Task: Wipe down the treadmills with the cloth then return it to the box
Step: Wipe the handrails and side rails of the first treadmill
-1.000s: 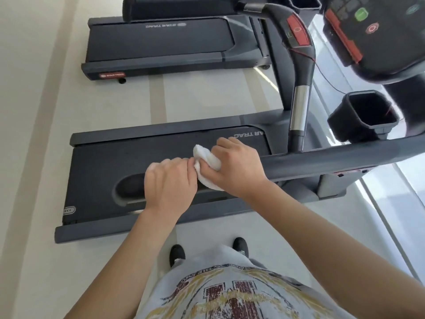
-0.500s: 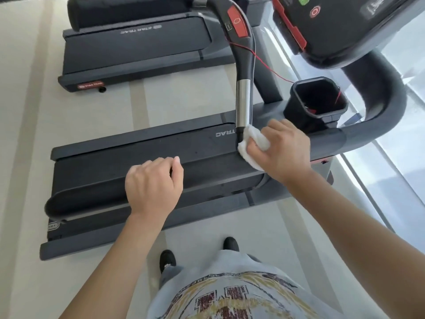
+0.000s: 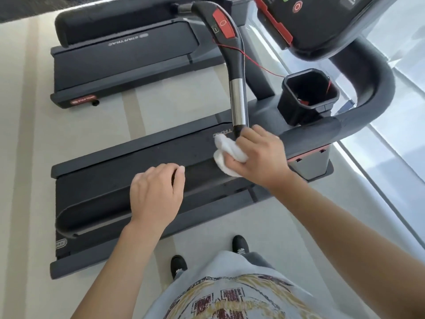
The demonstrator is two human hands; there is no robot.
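Pale floor holds two treadmills (image 3: 119, 189); right hand (image 3: 262, 155) grips one cloth (image 3: 226, 155).

Near treadmill (image 3: 115, 180) before person; second treadmill (image 3: 119, 63) behind it; cup holder (image 3: 308, 97) right of handle bar (image 3: 236, 88); floor (image 3: 27, 157) left.

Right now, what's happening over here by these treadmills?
A person is cleaning gym equipment. Their right hand holds a bunched white cloth against the lower end of the near treadmill's handrail, just below its silver section. The left hand hovers with fingers loosely curled over the treadmill belt, holding nothing. A second treadmill stands beyond. No box for the cloth is in view.
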